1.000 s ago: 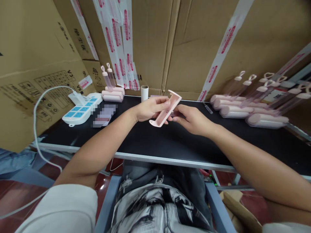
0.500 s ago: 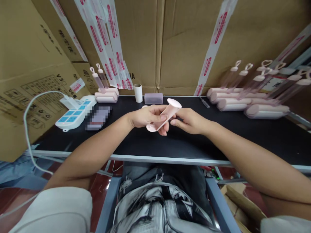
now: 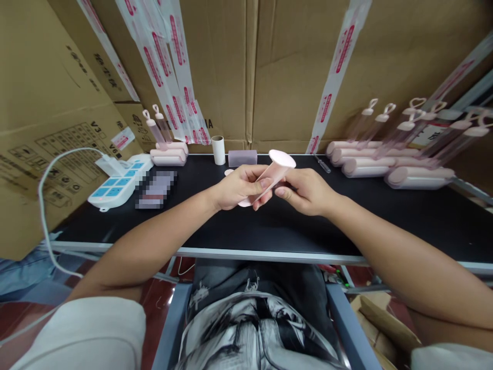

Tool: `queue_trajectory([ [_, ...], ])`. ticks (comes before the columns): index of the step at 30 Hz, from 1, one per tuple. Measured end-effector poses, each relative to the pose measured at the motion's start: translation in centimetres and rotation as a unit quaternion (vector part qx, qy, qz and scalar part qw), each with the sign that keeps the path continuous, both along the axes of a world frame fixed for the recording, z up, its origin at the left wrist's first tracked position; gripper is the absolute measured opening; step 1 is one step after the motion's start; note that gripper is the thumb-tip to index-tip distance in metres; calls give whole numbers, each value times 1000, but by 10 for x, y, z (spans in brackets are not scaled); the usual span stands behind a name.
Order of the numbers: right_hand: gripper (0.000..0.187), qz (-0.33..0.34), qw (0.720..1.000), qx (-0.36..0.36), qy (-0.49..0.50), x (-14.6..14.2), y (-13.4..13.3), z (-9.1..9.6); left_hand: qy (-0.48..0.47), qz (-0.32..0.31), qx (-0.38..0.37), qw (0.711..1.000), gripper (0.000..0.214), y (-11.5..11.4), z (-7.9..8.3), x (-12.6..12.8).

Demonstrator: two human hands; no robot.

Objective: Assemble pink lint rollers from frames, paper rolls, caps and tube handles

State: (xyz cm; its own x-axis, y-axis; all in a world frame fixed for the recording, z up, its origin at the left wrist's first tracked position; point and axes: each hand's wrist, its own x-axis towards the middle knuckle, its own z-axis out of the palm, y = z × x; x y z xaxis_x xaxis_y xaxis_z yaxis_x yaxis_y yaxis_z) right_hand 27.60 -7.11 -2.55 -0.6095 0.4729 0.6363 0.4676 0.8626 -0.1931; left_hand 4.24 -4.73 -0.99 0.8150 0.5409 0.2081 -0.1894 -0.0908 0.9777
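My left hand (image 3: 242,187) is closed round a pale pink plastic shell (image 3: 274,173), thumb on its front face. The shell is a half-round trough with flat rounded end plates, tilted with its upper end to the right. My right hand (image 3: 306,191) is at the shell's right side, thumb and fingers bent inward. Its fingertips are partly hidden behind the shell, so whatever they pinch does not show. Behind my left hand a small pink piece (image 3: 228,172) lies on the black table (image 3: 231,231).
A white cardboard tube (image 3: 218,150) and a translucent mauve block (image 3: 242,158) stand at the back. Right of them are a small screwdriver (image 3: 322,164) and several pink handled units (image 3: 365,167). On the left are more pink units (image 3: 168,156), a blurred-out phone (image 3: 157,189) and a power strip (image 3: 121,182).
The shell and both hands have shifted slightly to the right. The shell has turned a little, and its upper end plate shows broader. My left hand still holds it.
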Motion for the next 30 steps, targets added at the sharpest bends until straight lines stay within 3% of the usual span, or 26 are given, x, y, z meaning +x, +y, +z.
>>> queue_trajectory([
  [5, 42, 20, 1000, 24, 0, 1, 1, -2, 4, -33, -21, 999, 50, -4, -1, 3],
  [8, 44, 39, 997, 64, -4, 16, 11, -1, 36, -123, -49, 991, 52, -8, 4, -8],
  [10, 43, -4, 995, 93, 24, 31, 20, 3, 70, -176, -41, 981, 55, -8, 12, -21],
  [11, 43, -50, 991, 114, 50, 39, 23, 5, 60, -164, -25, 984, 57, -6, 16, -29],
  [14, 51, -170, 968, 134, 125, 49, 28, 8, -42, 29, 17, 999, 48, 11, 30, -47],
  [18, 45, -185, 966, 39, 174, 40, 32, -3, 65, 210, 54, 974, 34, 44, 40, -66],
  [21, 40, -169, 961, -43, 216, 37, 40, -15, 258, 315, 102, 908, 28, 63, 37, -80],
  [25, 43, -147, 950, -123, 247, 39, 48, -21, 482, 406, 162, 759, 30, 80, 25, -93],
  [28, 47, -131, 942, -164, 263, 37, 49, -21, 594, 403, 235, 655, 13, 89, 17, -97],
  [30, 48, -123, 938, -178, 270, 35, 48, -21, 616, 385, 276, 629, 18, 93, 13, -98],
])
